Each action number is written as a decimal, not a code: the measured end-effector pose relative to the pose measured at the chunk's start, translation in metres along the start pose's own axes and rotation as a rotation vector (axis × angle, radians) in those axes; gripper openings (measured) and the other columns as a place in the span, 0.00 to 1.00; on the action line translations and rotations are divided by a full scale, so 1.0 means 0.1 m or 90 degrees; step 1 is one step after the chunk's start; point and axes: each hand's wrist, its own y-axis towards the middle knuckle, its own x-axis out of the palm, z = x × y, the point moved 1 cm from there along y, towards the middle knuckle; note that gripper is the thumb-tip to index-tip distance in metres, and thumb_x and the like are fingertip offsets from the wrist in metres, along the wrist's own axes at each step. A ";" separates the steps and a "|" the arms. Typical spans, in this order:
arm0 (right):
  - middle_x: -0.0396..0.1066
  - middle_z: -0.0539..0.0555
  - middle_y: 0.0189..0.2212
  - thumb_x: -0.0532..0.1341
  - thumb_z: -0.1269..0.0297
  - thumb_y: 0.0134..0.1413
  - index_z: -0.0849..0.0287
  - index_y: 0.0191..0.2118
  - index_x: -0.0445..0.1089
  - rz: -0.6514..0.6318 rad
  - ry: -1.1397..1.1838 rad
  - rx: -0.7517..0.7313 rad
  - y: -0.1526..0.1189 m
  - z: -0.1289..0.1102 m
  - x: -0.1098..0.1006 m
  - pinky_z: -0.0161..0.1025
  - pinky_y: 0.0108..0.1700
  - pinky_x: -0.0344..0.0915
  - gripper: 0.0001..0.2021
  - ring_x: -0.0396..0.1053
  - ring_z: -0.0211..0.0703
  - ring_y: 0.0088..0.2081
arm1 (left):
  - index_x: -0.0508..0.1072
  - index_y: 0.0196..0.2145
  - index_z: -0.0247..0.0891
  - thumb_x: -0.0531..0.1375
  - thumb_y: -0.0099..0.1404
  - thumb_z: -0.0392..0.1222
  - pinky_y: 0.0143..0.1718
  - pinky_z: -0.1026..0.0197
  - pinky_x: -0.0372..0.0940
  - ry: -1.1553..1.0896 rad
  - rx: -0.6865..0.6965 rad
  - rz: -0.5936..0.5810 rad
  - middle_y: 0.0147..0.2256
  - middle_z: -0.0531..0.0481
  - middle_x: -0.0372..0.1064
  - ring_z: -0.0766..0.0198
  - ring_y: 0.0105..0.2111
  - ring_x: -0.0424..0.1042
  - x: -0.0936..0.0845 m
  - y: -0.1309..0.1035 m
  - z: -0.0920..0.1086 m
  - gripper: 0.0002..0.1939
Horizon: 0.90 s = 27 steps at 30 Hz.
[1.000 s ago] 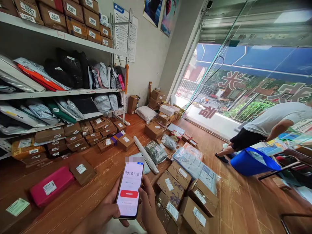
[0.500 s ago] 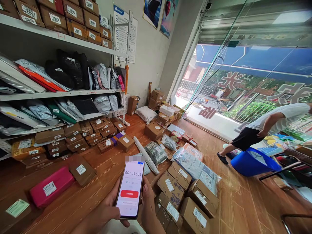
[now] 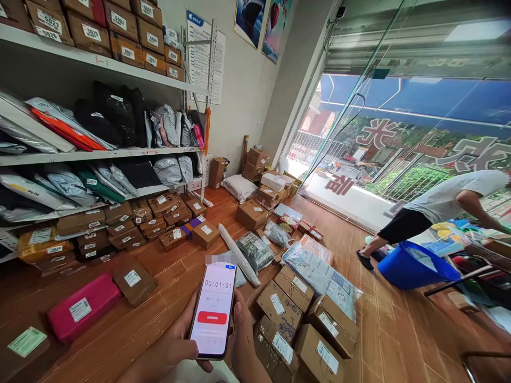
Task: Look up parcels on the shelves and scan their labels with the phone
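The phone [image 3: 213, 306] is in 2 hands, above the floor [image 3: 175, 298]. Its long axis runs from near to far, the top end pointing away and leaning slightly to the right; the screen faces the camera and shows 00:01:01. The left hand [image 3: 175, 340] pinches the lower left part, thumb in front, fingers behind. The right hand [image 3: 242, 335] is at the right edge, thumb pointing upward; whether its hidden fingers press, I cannot tell.
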 end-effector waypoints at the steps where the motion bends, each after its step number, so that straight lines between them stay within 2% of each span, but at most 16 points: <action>1: 0.77 0.55 0.43 0.53 0.40 0.56 0.53 0.49 0.71 -0.001 0.001 0.000 0.00 0.00 0.00 0.47 0.47 0.67 0.26 0.72 0.53 0.45 | 0.13 0.63 0.54 0.59 0.46 0.30 0.33 0.56 0.71 0.003 -0.003 0.002 0.50 0.49 0.71 0.50 0.45 0.72 0.00 0.00 0.00 0.65; 5: 0.76 0.56 0.46 0.53 0.40 0.57 0.53 0.50 0.71 -0.008 0.001 0.004 -0.01 0.02 -0.01 0.48 0.49 0.66 0.26 0.71 0.53 0.47 | 0.18 0.65 0.54 0.60 0.46 0.30 0.33 0.55 0.71 -0.007 0.000 0.016 0.49 0.50 0.72 0.49 0.44 0.73 0.03 -0.01 0.02 0.63; 13: 0.75 0.56 0.48 0.51 0.41 0.58 0.53 0.51 0.69 -0.008 -0.003 0.019 -0.01 0.09 -0.03 0.49 0.51 0.65 0.26 0.71 0.54 0.49 | 0.20 0.66 0.53 0.58 0.47 0.29 0.33 0.56 0.71 0.003 -0.004 0.021 0.50 0.49 0.72 0.50 0.45 0.72 0.04 -0.02 0.04 0.62; 20: 0.76 0.56 0.45 0.51 0.40 0.57 0.55 0.51 0.69 0.000 -0.017 0.028 -0.01 0.09 -0.02 0.48 0.49 0.65 0.27 0.71 0.53 0.46 | 0.16 0.64 0.51 0.57 0.46 0.30 0.33 0.55 0.71 0.004 -0.001 0.020 0.49 0.49 0.72 0.49 0.44 0.72 0.04 -0.01 0.05 0.63; 24: 0.77 0.54 0.42 0.51 0.42 0.59 0.54 0.49 0.70 0.000 -0.013 0.001 0.00 0.05 0.00 0.45 0.47 0.66 0.25 0.72 0.51 0.45 | 0.10 0.62 0.44 0.56 0.44 0.29 0.32 0.55 0.71 0.010 -0.012 0.050 0.48 0.45 0.72 0.53 0.39 0.72 0.08 0.00 0.07 0.64; 27: 0.76 0.55 0.44 0.52 0.43 0.59 0.54 0.50 0.70 -0.004 -0.006 0.011 0.01 0.07 -0.01 0.44 0.47 0.68 0.24 0.73 0.50 0.45 | 0.09 0.62 0.41 0.56 0.42 0.29 0.32 0.54 0.71 0.003 -0.022 0.070 0.49 0.43 0.71 0.53 0.38 0.71 0.08 0.00 0.07 0.65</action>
